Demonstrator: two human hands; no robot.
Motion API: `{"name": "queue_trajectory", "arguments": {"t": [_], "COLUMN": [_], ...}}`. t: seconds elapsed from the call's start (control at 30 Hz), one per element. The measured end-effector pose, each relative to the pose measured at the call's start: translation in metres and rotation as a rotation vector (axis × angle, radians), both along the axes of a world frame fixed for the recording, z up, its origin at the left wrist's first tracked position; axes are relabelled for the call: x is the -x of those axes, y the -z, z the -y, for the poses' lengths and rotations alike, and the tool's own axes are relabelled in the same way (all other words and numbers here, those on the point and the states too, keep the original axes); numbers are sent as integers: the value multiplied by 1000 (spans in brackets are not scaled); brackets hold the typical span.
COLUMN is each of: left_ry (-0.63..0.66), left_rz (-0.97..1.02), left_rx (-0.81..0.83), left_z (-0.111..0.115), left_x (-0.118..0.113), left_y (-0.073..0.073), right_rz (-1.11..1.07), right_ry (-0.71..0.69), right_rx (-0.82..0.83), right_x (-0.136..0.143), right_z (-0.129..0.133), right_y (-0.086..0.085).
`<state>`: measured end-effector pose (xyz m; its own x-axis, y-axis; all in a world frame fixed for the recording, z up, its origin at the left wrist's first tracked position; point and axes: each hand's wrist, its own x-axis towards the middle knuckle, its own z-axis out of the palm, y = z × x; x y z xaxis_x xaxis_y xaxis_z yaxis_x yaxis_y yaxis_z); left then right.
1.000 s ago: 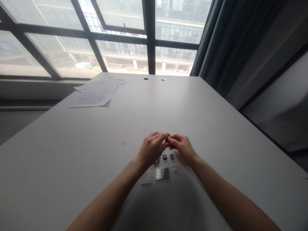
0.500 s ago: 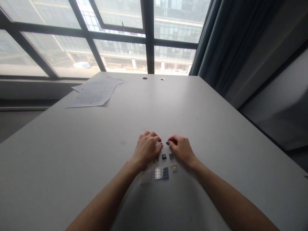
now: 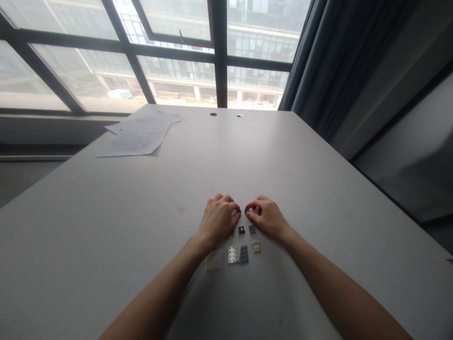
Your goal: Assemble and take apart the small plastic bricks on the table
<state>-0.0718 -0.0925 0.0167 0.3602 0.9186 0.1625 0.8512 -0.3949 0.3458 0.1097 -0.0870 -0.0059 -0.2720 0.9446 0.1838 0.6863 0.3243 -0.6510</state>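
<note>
The left hand (image 3: 218, 218) and right hand (image 3: 268, 218) are bare, with slim fingers. Both wrists are bare and narrow. The left forearm (image 3: 164, 285) and right forearm (image 3: 329, 278) are bare too, smooth and slender near the wrists and broader toward the elbows, as far as the view shows them. The fingernails are too small to make out.

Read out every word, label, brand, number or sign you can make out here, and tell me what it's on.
No text is readable.
Top paper sheet: lines of print, too small and blurred.
Light studded plate and dark studded plate: no lettering I can make out.
</note>
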Motion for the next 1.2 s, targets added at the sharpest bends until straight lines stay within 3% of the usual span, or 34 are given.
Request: {"name": "queue_trajectory", "arguments": {"t": [0.53,0.67,0.83,1.03,1.2], "left_ry": [25,-108,-376,-553,-644], "left_rz": [99,344,724,1082,1383], "left_rx": [-21,-53,-87,-140,-104], "left_z": [-1,-7,-5,17,21], "left_x": [2,17,60,114,126], "left_y": [6,1,-5,23,38], "right_rz": [-56,-233,-423,-585,-743], "right_ry": [-35,52,149,207,253], "right_rx": [-28,28,46,72,68], "right_x": [0,-2,-4,-5,-9], "right_z": [0,-2,-3,-4,-9], "right_y": [3,3,6,9,15]}}
